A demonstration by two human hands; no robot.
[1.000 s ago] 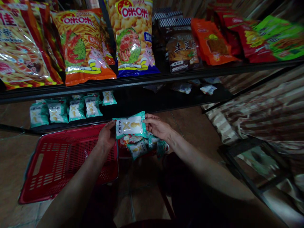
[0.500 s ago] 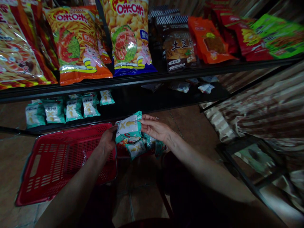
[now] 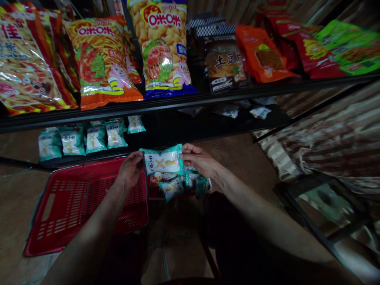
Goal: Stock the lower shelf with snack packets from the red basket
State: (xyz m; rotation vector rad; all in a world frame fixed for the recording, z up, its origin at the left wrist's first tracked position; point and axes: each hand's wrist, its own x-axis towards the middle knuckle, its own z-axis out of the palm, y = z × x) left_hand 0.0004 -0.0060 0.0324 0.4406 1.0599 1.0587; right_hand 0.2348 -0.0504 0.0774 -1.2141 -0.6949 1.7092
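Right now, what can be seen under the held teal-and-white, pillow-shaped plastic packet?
Just below the held packet, similar teal-and-white packets and some red-and-white wrapping show. The held packet covers whatever lies directly behind it.

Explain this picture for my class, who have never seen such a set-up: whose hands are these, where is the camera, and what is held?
No machine works here: these are a person's bare hands, seen by one camera worn on the head, looking forward and down. The left hand and right hand hold a teal-and-white packet by its two ends. Similar packets lie just below it; a red basket stands to the left. Ahead, the upper shelf carries larger snack bags, and the lower shelf more small packets.
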